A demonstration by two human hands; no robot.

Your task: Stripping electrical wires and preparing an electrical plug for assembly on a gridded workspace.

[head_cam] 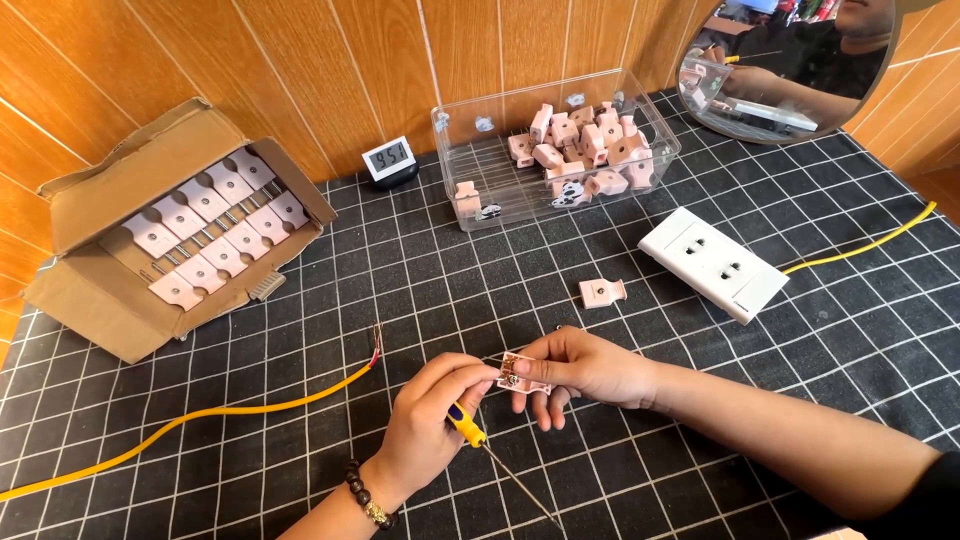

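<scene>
You hold a small pink plastic plug piece [525, 374] with a brass screw showing, low in the middle of the black grid-patterned mat [700, 400]. Your right hand [585, 367] pinches it, fingers closed on its right edge. Your left hand [432, 415] has its fingers wrapped round a yellow-and-blue-handled screwdriver [467, 424], thumb and forefinger touching the piece's left side; the shaft [520, 485] points down toward you. A beaded bracelet [365, 497] sits on your left wrist.

Just above your right hand lies another pink plug part [602, 292], alone on the mat. Right of it is a white plastic double wall socket [712, 263] with a yellow cable [870, 247] running off right. A second yellow cable [200, 420] with a bare stripped end lies to your left.

Further back: clear plastic bin [470, 165] holding many pink parts, small digital clock [388, 160], open cardboard box [90, 290] with rows of pink plugs. Round mirror [790, 70] top right, against the wood-panel wall [300, 60].
</scene>
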